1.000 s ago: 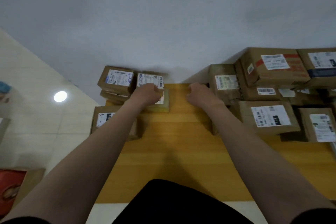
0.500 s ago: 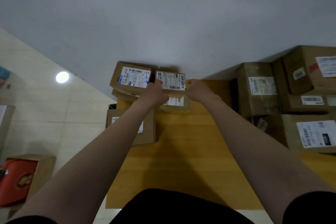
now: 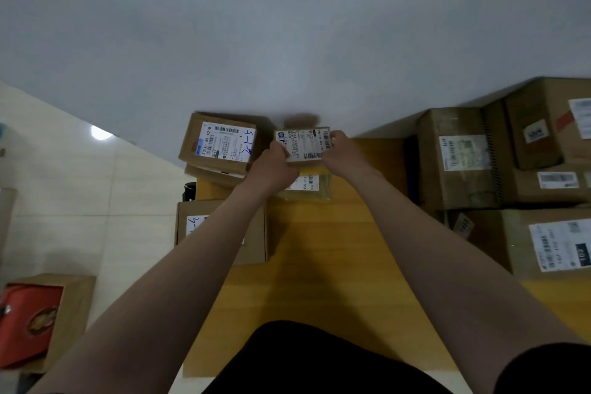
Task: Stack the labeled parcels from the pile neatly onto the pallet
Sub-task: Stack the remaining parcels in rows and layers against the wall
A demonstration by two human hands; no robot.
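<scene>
Both hands hold a small flat parcel with a white label [image 3: 305, 144] near the far end of the yellow wooden pallet [image 3: 326, 265]. My left hand [image 3: 275, 163] grips its left side and my right hand [image 3: 343, 153] its right side. Right below it lies a yellowish padded parcel [image 3: 307, 189] on the pallet. To the left a labeled cardboard box [image 3: 220, 142] sits on top of another box, and a wider box [image 3: 224, 230] lies nearer to me. The pile of labeled parcels [image 3: 511, 176] stands at the right.
A grey wall [image 3: 287, 25] rises just behind the pallet's far end. On the pale tiled floor at the lower left stands an open carton with a red item [image 3: 35, 320]. A dark object [image 3: 190, 191] shows between the left boxes.
My right hand came left onto the small parcel, and both hands now grip it above the yellowish parcel. The view has swung left, pushing the pile toward the right edge.
</scene>
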